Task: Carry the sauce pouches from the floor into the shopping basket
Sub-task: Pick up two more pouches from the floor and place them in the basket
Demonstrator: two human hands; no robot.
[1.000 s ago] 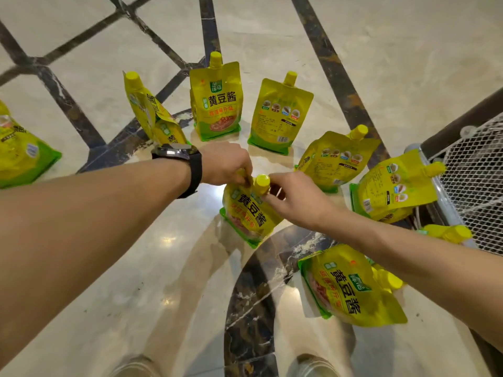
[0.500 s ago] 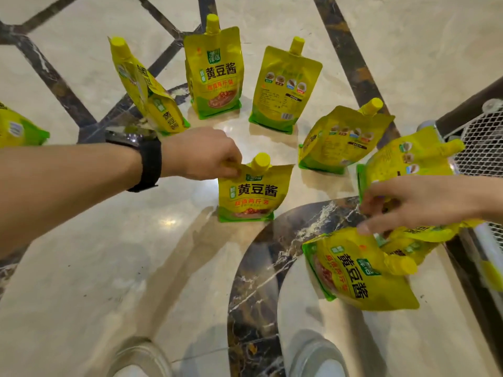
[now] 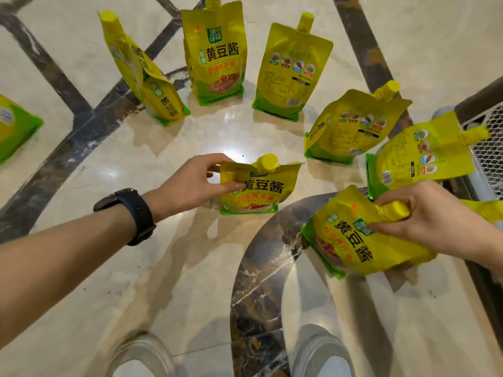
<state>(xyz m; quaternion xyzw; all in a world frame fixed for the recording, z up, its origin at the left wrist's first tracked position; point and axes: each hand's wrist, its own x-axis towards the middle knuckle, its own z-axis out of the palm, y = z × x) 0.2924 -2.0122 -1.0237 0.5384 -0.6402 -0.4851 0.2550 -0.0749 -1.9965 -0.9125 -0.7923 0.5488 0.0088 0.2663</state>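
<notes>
head view: nine sauce pouches (image 3: 260, 186), two gripped by hands (image 3: 190, 183).

Glossy cream marble floor (image 3: 81, 308) crossed by dark veined inlay bands (image 3: 62, 148), reflecting overhead light.

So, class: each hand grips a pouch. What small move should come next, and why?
Probably swing the right hand, gripping its pouch by the spout, toward the mesh basket at right. That pouch is nearest; the left hand only pinches the centre pouch.
</notes>
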